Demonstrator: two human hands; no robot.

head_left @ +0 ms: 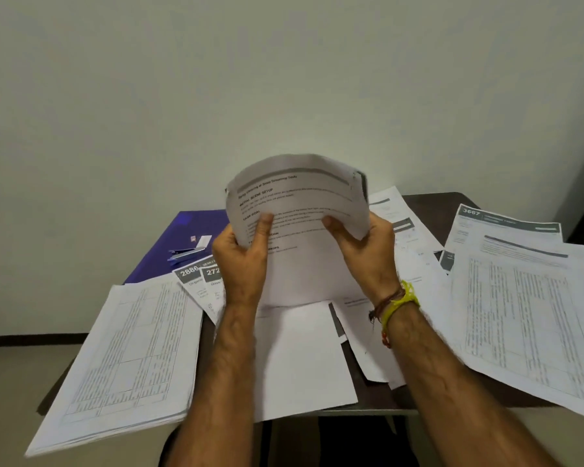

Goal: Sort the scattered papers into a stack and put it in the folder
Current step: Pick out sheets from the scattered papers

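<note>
While loose papers [139,348] littered the bench [429,200], both hands, left hand [241,261] and right hand [364,251], gripped a sheaf [300,203] upright, probably to square its edges.

Far right sheet [506,227] reads "3667"; left sheet [191,281] "2886".

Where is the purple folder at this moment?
In the head view, the purple folder lies on the far left part of the table, behind the left hand, with scattered papers overlapping its near edge.
</note>
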